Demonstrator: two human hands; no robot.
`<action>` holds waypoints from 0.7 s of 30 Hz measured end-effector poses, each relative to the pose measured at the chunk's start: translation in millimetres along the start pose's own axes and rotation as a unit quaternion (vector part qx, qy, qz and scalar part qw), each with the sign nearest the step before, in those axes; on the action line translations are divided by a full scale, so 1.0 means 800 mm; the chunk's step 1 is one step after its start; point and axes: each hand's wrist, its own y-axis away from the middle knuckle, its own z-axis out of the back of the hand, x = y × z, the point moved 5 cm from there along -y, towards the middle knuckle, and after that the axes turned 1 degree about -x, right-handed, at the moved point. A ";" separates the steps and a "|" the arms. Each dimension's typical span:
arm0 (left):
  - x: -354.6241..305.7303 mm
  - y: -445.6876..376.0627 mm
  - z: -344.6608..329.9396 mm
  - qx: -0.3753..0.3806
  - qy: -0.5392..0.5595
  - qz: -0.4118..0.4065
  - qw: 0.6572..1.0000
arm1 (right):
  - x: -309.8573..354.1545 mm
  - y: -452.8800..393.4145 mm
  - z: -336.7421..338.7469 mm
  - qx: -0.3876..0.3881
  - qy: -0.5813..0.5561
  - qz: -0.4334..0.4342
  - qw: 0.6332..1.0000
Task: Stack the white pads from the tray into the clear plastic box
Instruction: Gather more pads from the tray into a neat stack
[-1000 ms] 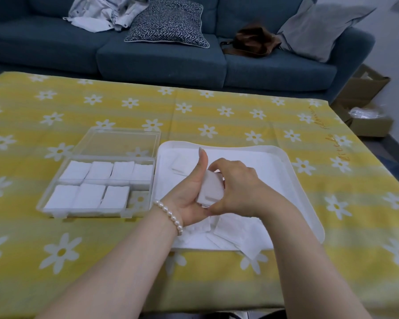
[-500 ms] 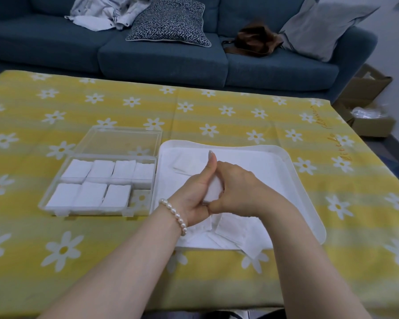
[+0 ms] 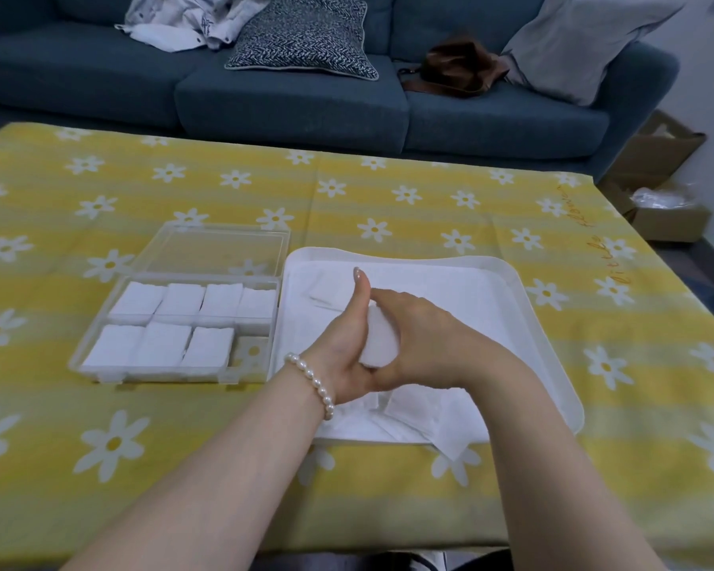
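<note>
Compared with a second ago, we have drawn our two hands closer together, so less of the stack of white pads [image 3: 382, 344] shows between them; half a second ago it looked much as it does now. Our left hand [image 3: 347, 352] cups the stack from the left with its thumb raised straight up, and our right hand [image 3: 421, 344] curls over it from the right, fingers wrapped round the far side. The stack sits squeezed between both palms, held above the white tray [image 3: 524, 307], where loose pads [image 3: 421, 418] lie near the front edge. Just left of the tray stands the clear plastic box [image 3: 100, 360], its lid open behind it; seven compartments hold pads and the near right one shows the tablecloth [image 3: 388, 195] through it.
</note>
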 end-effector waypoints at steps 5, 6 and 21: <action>-0.006 -0.001 0.007 -0.011 0.060 0.003 0.998 | -0.031 0.007 0.031 -0.083 -0.215 -0.020 0.973; -0.008 -0.001 0.009 -0.003 0.083 0.001 0.997 | -0.044 0.007 0.040 -0.132 -0.228 -0.031 0.964; -0.042 0.004 0.042 -0.024 0.269 -0.092 0.958 | -0.136 -0.066 -0.004 -0.233 -0.113 -0.161 0.953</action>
